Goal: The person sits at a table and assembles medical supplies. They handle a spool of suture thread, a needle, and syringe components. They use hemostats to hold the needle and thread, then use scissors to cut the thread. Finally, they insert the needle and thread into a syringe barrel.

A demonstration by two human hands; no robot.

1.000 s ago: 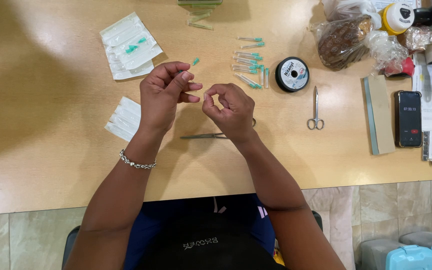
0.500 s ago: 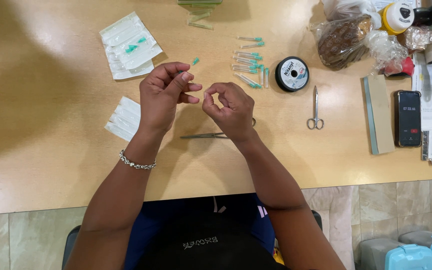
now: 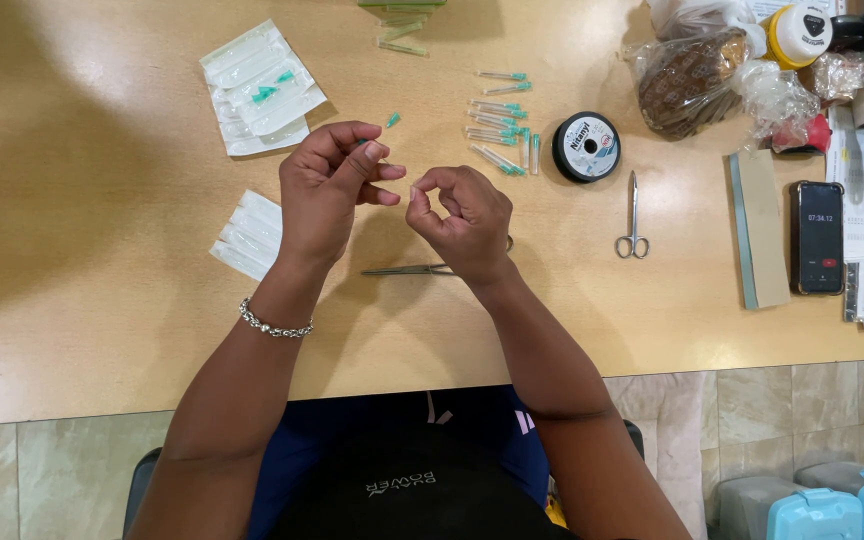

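Our left hand [image 3: 327,190] pinching a small green-hubbed needle [image 3: 389,121] at the fingertips, our right hand [image 3: 462,215] curled with thumb and forefinger closed, contents indiscernible, both above slim metal forceps [image 3: 407,269] on the pale wooden table [image 3: 92,200], 1 pair of steel scissors [image 3: 632,222] well apart at right.

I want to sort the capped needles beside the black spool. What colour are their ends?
Green-teal ends on the capped needles, seen clearly in the head view.

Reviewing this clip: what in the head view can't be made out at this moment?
- Whatever the left hand and right hand pinch: too small, covered by fingertips.
- Metal tool on the table: its far end lies under the right hand.
- Contents of the clear bags: blurred by crumpled plastic.
- Green items at the top edge: cut off.
- Blue container: cut off by the bottom edge.
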